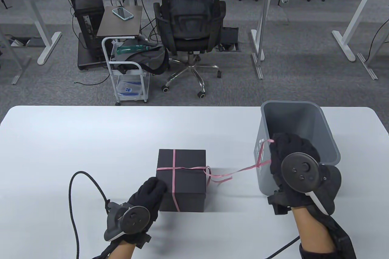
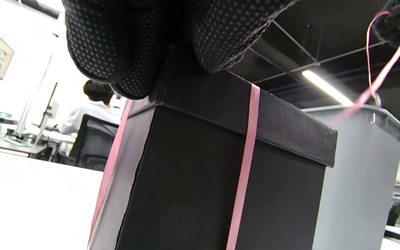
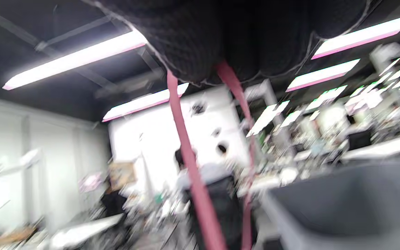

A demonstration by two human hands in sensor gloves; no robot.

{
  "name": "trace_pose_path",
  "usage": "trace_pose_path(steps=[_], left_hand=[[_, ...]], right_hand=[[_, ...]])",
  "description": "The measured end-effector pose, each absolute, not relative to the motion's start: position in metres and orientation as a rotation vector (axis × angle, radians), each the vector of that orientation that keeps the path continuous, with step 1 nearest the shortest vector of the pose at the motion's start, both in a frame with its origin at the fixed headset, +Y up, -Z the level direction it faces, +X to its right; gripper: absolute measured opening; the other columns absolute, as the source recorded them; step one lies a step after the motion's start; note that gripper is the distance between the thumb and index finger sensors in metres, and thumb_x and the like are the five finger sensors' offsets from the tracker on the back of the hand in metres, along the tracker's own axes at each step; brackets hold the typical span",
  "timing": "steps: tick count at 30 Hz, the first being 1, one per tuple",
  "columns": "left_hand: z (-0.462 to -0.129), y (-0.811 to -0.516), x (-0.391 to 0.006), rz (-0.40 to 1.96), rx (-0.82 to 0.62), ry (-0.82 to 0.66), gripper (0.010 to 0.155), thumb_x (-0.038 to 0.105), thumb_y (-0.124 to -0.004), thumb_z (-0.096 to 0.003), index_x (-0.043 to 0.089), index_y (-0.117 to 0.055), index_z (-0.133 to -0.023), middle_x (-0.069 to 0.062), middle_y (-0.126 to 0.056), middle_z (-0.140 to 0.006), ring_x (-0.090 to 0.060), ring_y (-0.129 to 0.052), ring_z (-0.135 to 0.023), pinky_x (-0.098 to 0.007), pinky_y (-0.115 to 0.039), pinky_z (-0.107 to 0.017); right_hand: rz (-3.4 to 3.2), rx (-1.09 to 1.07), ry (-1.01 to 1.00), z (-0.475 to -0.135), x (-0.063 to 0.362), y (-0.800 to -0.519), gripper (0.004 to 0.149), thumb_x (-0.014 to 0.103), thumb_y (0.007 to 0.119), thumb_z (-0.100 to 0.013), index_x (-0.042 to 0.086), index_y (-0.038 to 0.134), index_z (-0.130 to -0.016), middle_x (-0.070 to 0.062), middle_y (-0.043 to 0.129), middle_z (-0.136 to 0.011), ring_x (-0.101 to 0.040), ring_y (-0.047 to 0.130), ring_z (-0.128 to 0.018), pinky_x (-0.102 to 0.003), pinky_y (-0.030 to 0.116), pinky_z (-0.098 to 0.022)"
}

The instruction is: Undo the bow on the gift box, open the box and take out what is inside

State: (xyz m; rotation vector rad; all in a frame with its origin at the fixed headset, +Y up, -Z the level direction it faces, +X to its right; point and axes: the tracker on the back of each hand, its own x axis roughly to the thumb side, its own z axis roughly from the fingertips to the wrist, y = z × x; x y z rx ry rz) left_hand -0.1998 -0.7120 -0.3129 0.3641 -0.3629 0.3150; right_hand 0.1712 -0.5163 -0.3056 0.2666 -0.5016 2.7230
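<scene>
A black gift box (image 1: 182, 177) with its lid on stands on the white table (image 1: 76, 137), crossed by a thin pink ribbon (image 1: 173, 171). My left hand (image 1: 149, 190) rests on the lid's near left corner, fingertips (image 2: 123, 52) pressing it. My right hand (image 1: 281, 152), raised in front of the grey bin, pinches a loose ribbon end (image 1: 258, 161) drawn out to the right of the box; the strands (image 3: 193, 166) hang from its fingers. The knot (image 1: 208, 170) sits at the lid's right edge with a slack loop beside it.
A grey plastic bin (image 1: 304, 125) stands on the table right of the box, behind my right hand. A cable (image 1: 73, 198) loops on the table at the left. Beyond the table are an office chair (image 1: 190, 28), a seated person and a small cart (image 1: 127, 67).
</scene>
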Motion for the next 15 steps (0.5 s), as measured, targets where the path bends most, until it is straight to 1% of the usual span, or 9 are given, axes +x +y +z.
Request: trace_pose_path(steps=[1, 2, 6, 8, 9, 11, 12, 14, 15], left_hand=[[-0.313, -0.712, -0.2, 0.315, 0.364, -0.363, 0.042, 0.025, -0.081, -0.0582, 0.015, -0.079, -0.099, -0.016, -0.075, -0.106, -0.037, -0.097, -0.077, -0.042, -0.089, -0.059], [-0.313, -0.712, -0.2, 0.315, 0.364, -0.363, 0.042, 0.025, -0.081, -0.0583, 0.015, -0.079, -0.099, -0.016, -0.075, -0.106, -0.037, -0.097, -0.077, -0.042, -0.089, -0.059], [-0.313, -0.712, -0.199, 0.313, 0.364, -0.363, 0.042, 0.025, -0.081, -0.0584, 0.015, -0.079, -0.099, -0.016, -0.075, -0.106, -0.037, -0.097, -0.077, -0.043, -0.089, -0.059], [-0.313, -0.712, -0.199, 0.311, 0.365, -0.363, 0.042, 0.025, -0.081, -0.0584, 0.015, -0.079, -0.099, -0.016, -0.075, -0.106, -0.037, -0.097, -0.077, -0.043, -0.089, -0.059], [-0.312, -0.712, -0.199, 0.31, 0.366, -0.363, 0.042, 0.025, -0.081, -0.0583, 0.015, -0.079, -0.099, -0.016, -0.075, -0.106, -0.037, -0.097, -0.077, -0.042, -0.089, -0.059], [-0.312, -0.712, -0.199, 0.311, 0.365, -0.363, 0.042, 0.025, -0.081, -0.0583, 0.015, -0.079, -0.099, -0.016, -0.075, -0.106, -0.037, -0.097, -0.077, -0.042, -0.089, -0.059], [-0.313, -0.712, -0.199, 0.312, 0.365, -0.363, 0.042, 0.025, -0.081, -0.0584, 0.015, -0.079, -0.099, -0.016, -0.075, -0.106, -0.037, -0.097, -0.077, -0.042, -0.089, -0.059], [-0.312, -0.711, -0.199, 0.312, 0.364, -0.362, 0.042, 0.025, -0.081, -0.0584, 0.015, -0.079, -0.099, -0.016, -0.075, -0.106, -0.037, -0.097, -0.077, -0.043, -0.089, -0.059], [-0.312, -0.711, -0.199, 0.312, 0.364, -0.363, 0.042, 0.025, -0.081, -0.0584, 0.015, -0.079, -0.099, -0.016, -0.075, -0.106, -0.037, -0.097, -0.077, -0.042, -0.089, -0.059]], right_hand=[[2.732, 0.332, -0.423, -0.307, 0.166, -0.524, 0.035, 0.023, 0.084, -0.057, 0.011, 0.085, -0.09, -0.019, 0.082, -0.09, -0.04, 0.085, -0.073, -0.061, 0.064, -0.065], [2.763, 0.386, -0.315, -0.31, 0.155, -0.541, 0.035, 0.023, 0.084, -0.057, 0.011, 0.085, -0.09, -0.019, 0.081, -0.09, -0.04, 0.084, -0.074, -0.061, 0.064, -0.065], [2.941, 0.503, -0.209, -0.319, 0.126, -0.592, 0.036, 0.025, 0.084, -0.056, 0.013, 0.085, -0.09, -0.017, 0.082, -0.091, -0.038, 0.085, -0.075, -0.06, 0.065, -0.066], [2.972, 0.541, -0.062, -0.327, 0.116, -0.614, 0.043, 0.024, 0.084, -0.055, 0.012, 0.082, -0.096, -0.018, 0.078, -0.097, -0.04, 0.082, -0.08, -0.06, 0.062, -0.068], [2.996, 0.564, 0.084, -0.332, 0.11, -0.625, 0.05, 0.022, 0.085, -0.054, 0.012, 0.076, -0.102, -0.019, 0.072, -0.103, -0.042, 0.077, -0.086, -0.061, 0.059, -0.07], [3.038, 0.596, 0.334, -0.337, 0.104, -0.636, 0.067, 0.022, 0.085, -0.053, 0.011, 0.059, -0.113, -0.02, 0.055, -0.114, -0.045, 0.064, -0.097, -0.063, 0.05, -0.075], [3.015, 0.616, 0.444, -0.339, 0.102, -0.637, 0.071, 0.021, 0.084, -0.053, 0.011, 0.053, -0.116, -0.02, 0.048, -0.117, -0.046, 0.058, -0.1, -0.063, 0.045, -0.076], [2.926, 0.666, 0.479, -0.342, 0.099, -0.634, 0.074, 0.021, 0.083, -0.054, 0.01, 0.048, -0.117, -0.021, 0.042, -0.118, -0.047, 0.054, -0.101, -0.064, 0.043, -0.077], [2.896, 0.676, 0.436, -0.344, 0.097, -0.631, 0.071, 0.023, 0.081, -0.055, 0.01, 0.049, -0.117, -0.022, 0.043, -0.118, -0.047, 0.055, -0.101, -0.063, 0.044, -0.076]])
